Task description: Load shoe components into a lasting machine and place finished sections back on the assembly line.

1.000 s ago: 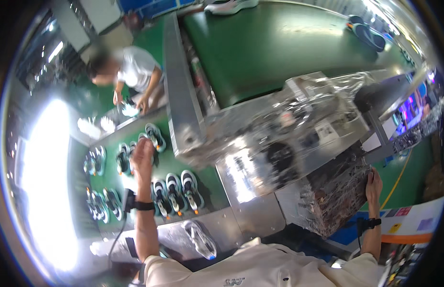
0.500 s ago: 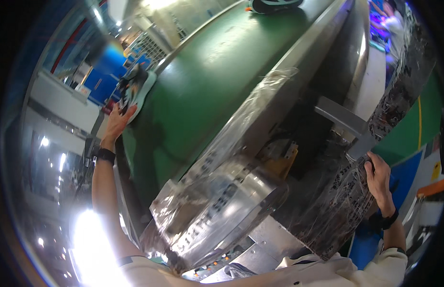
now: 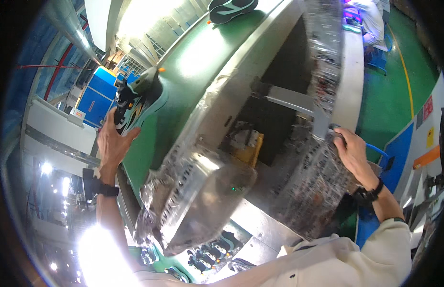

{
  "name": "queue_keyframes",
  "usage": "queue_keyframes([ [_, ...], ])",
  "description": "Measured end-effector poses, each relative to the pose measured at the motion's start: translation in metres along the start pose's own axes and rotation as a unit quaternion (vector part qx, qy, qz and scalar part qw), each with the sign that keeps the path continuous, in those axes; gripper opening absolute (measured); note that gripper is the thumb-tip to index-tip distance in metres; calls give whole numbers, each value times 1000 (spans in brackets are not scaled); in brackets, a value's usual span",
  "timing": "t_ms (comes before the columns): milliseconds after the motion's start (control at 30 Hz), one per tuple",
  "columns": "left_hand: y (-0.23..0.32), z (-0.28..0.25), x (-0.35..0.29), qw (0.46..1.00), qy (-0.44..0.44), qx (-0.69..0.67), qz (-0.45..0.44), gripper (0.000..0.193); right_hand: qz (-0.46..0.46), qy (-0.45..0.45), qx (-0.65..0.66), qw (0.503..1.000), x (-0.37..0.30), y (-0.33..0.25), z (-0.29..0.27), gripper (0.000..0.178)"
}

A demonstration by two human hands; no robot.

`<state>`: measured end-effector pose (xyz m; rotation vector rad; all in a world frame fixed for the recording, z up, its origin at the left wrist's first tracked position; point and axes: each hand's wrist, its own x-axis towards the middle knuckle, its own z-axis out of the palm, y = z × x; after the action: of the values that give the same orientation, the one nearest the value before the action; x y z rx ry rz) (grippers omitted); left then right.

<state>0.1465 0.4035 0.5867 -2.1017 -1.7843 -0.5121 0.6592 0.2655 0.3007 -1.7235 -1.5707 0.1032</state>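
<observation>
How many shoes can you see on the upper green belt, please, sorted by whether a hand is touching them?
Shoe touched by the left hand, black and teal: 1
Shoe lying untouched at the far end of the green belt, dark with teal sole: 1
Total: 2

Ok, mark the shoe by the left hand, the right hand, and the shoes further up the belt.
shoe (image 3: 140, 98), head view, its side.
right hand (image 3: 352, 152), head view, its back.
far shoes (image 3: 231, 8), head view, dark upper.

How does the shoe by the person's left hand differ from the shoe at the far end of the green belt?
The black and teal shoe by the left hand is tilted at the green conveyor belt's edge, touched by the left hand. The dark shoe at the far end lies flat, untouched and partly cut off. Both sit on the belt.
</observation>
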Motion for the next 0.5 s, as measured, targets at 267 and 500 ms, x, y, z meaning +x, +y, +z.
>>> queue_keyframes([
  [267, 202, -52, -129, 961, -42, -149, 227, 76, -86, -78, 430, 895, -17, -23, -40, 97],
  [500, 288, 89, -212, 935, -204, -214, 198, 83, -14, -147, 441, 885, -65, -17, -61, 66],
])
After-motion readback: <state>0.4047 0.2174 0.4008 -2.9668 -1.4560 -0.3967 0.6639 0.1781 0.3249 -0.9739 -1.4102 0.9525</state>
